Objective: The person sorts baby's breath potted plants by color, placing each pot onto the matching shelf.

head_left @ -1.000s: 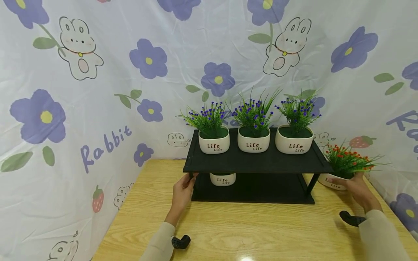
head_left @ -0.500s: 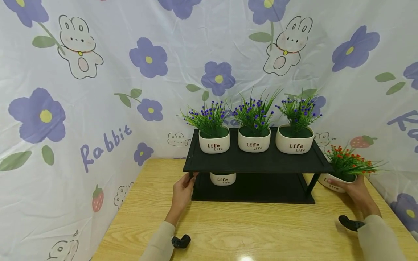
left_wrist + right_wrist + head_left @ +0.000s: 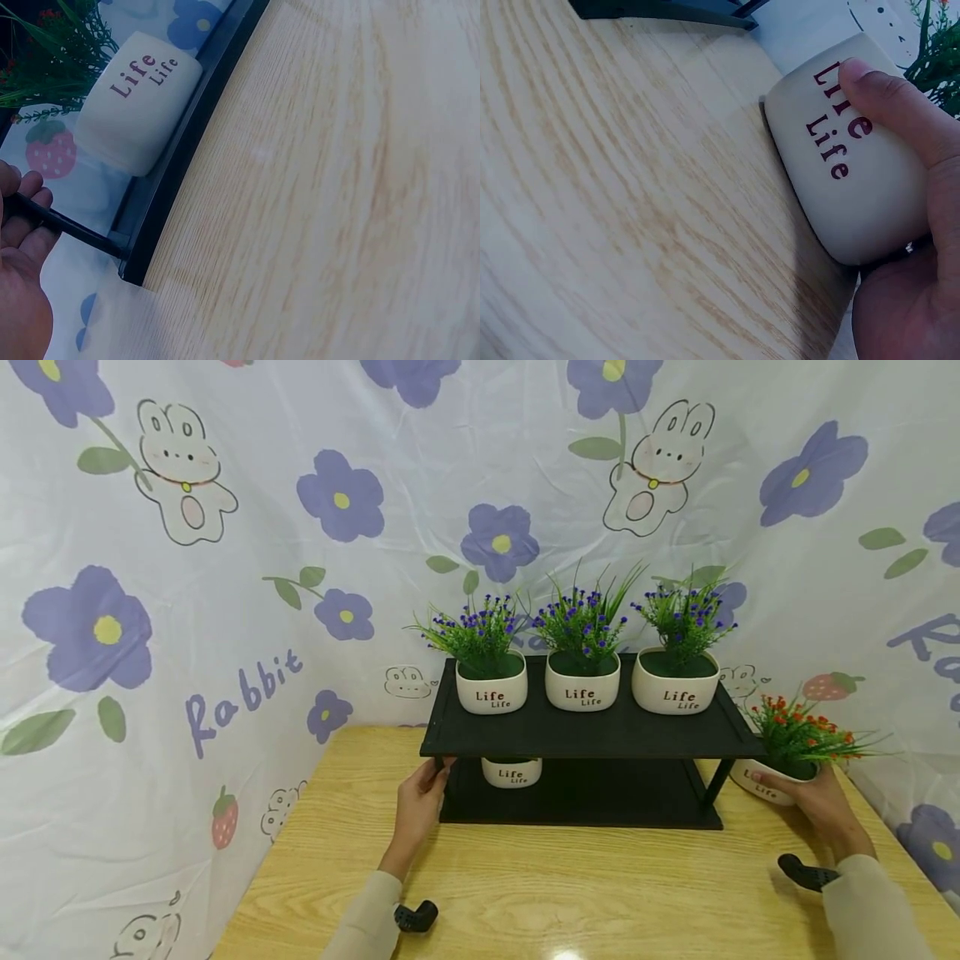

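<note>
A black two-tier shelf (image 3: 585, 735) stands on the wooden table. My left hand (image 3: 420, 797) grips its left post (image 3: 82, 231), fingers curled round the thin bar in the left wrist view. To the right of the shelf, my right hand (image 3: 828, 802) holds a white "Life" flower pot (image 3: 877, 191) with orange-red flowers (image 3: 802, 727). The thumb lies across the lettering on the pot's front; the other fingers are mostly hidden behind it. In the right wrist view the pot's base is right at the tabletop.
On the upper tier stand three white pots with purple flowers: left (image 3: 491, 693), middle (image 3: 582, 693) and right (image 3: 675, 693). Another white pot (image 3: 512, 773) sits at the left of the lower tier. A printed cloth (image 3: 247, 610) hangs behind the table (image 3: 525, 885).
My right hand and the orange-red flower pot have shifted slightly toward me over the last second. The left hand and the shelf stay where they were.
</note>
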{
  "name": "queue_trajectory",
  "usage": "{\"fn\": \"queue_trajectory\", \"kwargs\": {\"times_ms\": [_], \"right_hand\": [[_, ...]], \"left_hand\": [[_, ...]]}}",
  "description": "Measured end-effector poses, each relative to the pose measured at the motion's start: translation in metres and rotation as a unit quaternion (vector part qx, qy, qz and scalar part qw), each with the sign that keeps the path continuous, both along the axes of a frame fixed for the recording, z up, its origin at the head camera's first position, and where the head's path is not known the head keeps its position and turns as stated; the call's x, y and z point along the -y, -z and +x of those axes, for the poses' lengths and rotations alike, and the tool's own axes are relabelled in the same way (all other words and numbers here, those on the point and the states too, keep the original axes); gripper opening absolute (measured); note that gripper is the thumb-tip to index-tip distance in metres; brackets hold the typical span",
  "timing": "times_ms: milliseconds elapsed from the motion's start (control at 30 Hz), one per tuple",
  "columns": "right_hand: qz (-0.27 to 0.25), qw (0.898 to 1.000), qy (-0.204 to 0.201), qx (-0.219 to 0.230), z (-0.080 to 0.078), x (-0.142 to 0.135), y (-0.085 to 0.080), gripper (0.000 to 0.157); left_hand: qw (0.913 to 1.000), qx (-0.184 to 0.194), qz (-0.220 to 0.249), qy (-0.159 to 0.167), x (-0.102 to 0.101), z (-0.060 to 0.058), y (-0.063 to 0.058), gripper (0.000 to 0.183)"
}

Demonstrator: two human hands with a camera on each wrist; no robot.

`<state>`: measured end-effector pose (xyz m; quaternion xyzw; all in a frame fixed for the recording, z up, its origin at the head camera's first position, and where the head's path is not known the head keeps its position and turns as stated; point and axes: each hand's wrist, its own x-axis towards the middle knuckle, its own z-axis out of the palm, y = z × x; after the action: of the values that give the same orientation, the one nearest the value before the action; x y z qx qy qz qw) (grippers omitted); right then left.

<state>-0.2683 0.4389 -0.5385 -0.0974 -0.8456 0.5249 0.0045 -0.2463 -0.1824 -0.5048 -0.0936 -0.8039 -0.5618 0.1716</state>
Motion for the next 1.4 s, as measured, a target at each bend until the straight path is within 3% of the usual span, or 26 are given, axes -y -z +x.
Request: {"fn": "queue_trajectory", "kwargs": {"times_ms": [100, 367, 667, 1033, 1400], "right_hand": [[0.012, 1.0, 0.004, 0.023, 0.001, -0.002, -0.001, 0.12], [0.017, 0.999, 0.041, 0.013, 0.003, -0.006, 0.0, 0.119], [0.026, 0.999, 0.032, 0.0, 0.01, -0.01, -0.005, 0.116], [0.017, 1.0, 0.009, 0.017, 0.022, -0.012, -0.018, 0.116], [0.079, 0.996, 0.009, 0.035, 0.033, -0.013, -0.038, 0.116]], "left_hand": [[1.0, 0.001, 0.003, -0.001, 0.0, 0.0, 0.001, 0.033], [0.9999, -0.011, 0.0, -0.01, 0.001, 0.003, 0.002, 0.03], [0.9998, -0.019, 0.009, -0.006, 0.001, 0.002, 0.004, 0.031], [0.9997, -0.02, 0.012, 0.0, -0.002, 0.001, 0.0, 0.03], [1.0, -0.005, 0.007, 0.003, -0.002, 0.001, -0.003, 0.031]]}}
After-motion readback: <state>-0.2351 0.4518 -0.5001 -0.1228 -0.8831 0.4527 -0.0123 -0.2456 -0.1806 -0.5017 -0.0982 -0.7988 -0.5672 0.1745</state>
